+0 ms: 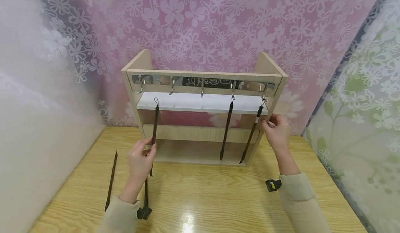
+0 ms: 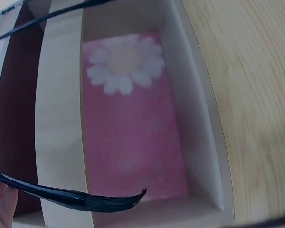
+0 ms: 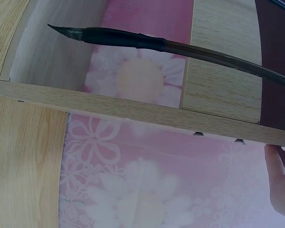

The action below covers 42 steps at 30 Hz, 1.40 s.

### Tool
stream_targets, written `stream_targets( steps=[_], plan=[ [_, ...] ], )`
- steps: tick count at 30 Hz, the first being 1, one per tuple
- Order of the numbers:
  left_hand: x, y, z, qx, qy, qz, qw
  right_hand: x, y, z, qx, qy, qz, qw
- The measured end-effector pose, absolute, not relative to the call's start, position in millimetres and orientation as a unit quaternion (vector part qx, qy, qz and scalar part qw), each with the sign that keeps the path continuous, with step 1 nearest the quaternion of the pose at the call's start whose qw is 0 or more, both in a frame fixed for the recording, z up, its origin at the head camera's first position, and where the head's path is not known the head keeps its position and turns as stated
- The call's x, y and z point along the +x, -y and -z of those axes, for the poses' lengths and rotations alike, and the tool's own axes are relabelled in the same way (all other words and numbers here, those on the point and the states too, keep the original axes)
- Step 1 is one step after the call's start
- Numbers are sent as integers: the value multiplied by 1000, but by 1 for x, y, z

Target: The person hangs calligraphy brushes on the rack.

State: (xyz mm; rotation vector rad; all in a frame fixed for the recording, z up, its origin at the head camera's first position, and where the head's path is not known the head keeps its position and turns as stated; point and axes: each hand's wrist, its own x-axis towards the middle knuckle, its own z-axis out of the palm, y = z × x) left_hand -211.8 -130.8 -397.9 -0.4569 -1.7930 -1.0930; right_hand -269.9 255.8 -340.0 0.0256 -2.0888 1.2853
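Head view: see brush [image 1: 155, 122] pinched tip-down in left hand [image 1: 140, 160], before left end of rack [image 1: 187, 133]; see right hand [image 1: 278, 132] gripping its side edge. Note two hanging brushes [image 1: 226, 130] at right-end hooks [image 1: 233, 89], two lying brushes [image 1: 111, 181] at left, one partly blocked by left hand. Below, wood-grain surface [image 1: 203, 191]; behind, pink flowered backdrop [image 1: 203, 24].

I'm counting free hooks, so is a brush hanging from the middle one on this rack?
No, the middle hook is bare, with nothing hanging from it.
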Motion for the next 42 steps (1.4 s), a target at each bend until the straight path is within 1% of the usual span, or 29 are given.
stream_targets(
  steps=[11, 16, 23, 33, 42],
  plan=[
    [-213, 85, 389, -218, 712, 495, 449, -270, -256, 341, 7, 795, -506, 335],
    [-204, 61, 373, -248, 695, 514, 437, -271, -257, 343, 10, 792, -508, 339],
    [-202, 38, 369, -287, 675, 539, 414, -271, -258, 343, 6, 799, -496, 340],
    [-202, 20, 362, -288, 675, 552, 396, -272, -257, 343, 4, 795, -501, 341],
    [-203, 20, 362, -274, 681, 540, 411, -272, -256, 344, 7, 798, -495, 345]
  ],
)
